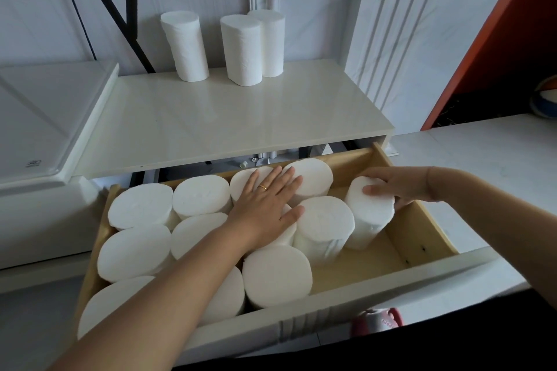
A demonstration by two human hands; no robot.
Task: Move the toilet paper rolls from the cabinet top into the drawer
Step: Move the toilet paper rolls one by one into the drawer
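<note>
The glossy cream rectangular cabinet top (229,117) spans the middle of the frame. Below it, the pulled-out drawer with pale wooden side walls and a white front panel (428,220) fills the lower centre.

Upright white coreless toilet paper rolls packed inside the drawer (141,205) occupy its left and centre portions in touching rows; bare wooden floor shows at the lower right of the drawer. The exact count is uncertain because the left forearm covers several rolls.

Three tall white toilet paper rolls on the cabinet top (241,51) stand upright against the wall in the upper centre: one apart at the left, two touching at the right, one partly behind the other.

One white toilet paper roll at the right end of the drawer (369,214) stands tilted, its base on the drawer floor, just beside its neighbour.

The right hand (401,184) enters from the right edge. Its fingers are curled over the top rim of this tilted roll, gripping it.

The left hand (268,202) lies flat, palm down, on the tops of the centre rolls, fingers extended and slightly spread. A thin gold ring (262,187) sits on one finger.
</note>
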